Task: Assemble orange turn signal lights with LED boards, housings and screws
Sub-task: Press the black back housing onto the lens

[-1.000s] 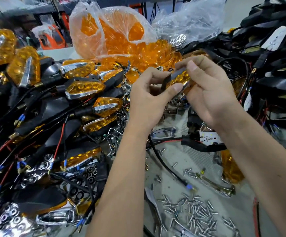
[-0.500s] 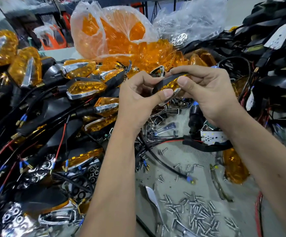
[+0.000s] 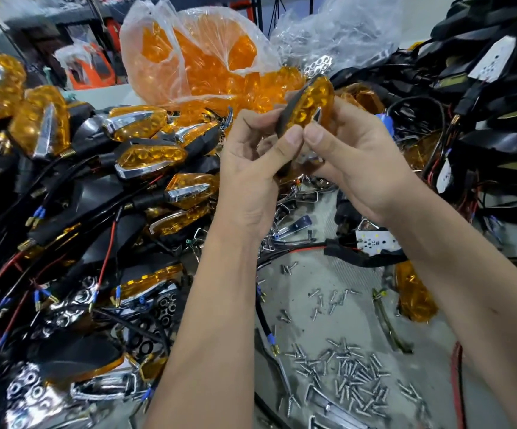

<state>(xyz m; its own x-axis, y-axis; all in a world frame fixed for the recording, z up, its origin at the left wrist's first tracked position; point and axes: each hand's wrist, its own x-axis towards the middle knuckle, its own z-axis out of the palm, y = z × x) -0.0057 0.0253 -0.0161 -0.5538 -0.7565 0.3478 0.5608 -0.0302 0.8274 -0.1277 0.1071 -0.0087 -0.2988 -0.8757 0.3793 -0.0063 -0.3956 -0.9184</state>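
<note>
Both my hands hold one turn signal light (image 3: 311, 103) above the bench, orange lens facing me, black housing edge on its left side, tip tilted up. My left hand (image 3: 251, 168) pinches its lower end with thumb and curled fingers. My right hand (image 3: 353, 159) grips it from the right, thumb pressed beside the left thumb. A pile of loose silver screws (image 3: 346, 376) lies on the bench below. A white LED board (image 3: 374, 243) on a black lead lies under my right wrist. Finished orange lights (image 3: 152, 156) are heaped at left.
A plastic bag of orange lenses (image 3: 201, 60) stands at the back. Black housings with wires (image 3: 498, 103) pile up at right. Chrome trims (image 3: 294, 224) and a loose orange lens (image 3: 411, 292) lie on the grey bench. Red and black wires tangle at left.
The light has turned in my hands from lying flat to tilted upright, lens toward me. Both thumbs have come together at its lower end.
</note>
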